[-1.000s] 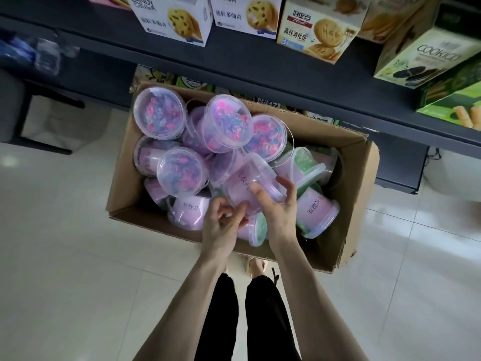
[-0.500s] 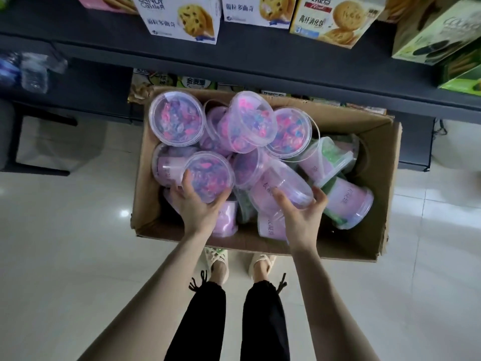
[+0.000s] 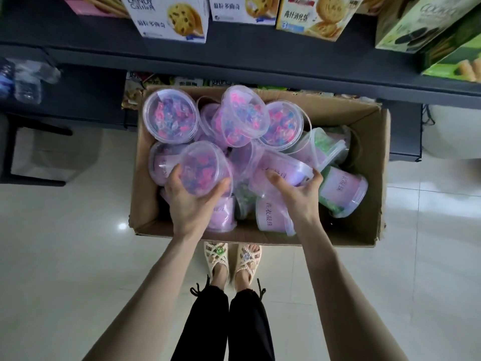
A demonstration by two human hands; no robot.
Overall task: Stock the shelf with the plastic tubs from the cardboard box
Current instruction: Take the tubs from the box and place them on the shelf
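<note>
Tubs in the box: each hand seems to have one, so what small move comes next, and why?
Probably lift both straight up out of the cardboard box. The left hand grips the lid-up tub and the right hand grips the tilted tub, yet both sit among the others, and the dark shelf above has bare space.

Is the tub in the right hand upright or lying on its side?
On its side: the tub shows its labelled wall upward, lid rim toward the right. The right hand grips it.
</note>
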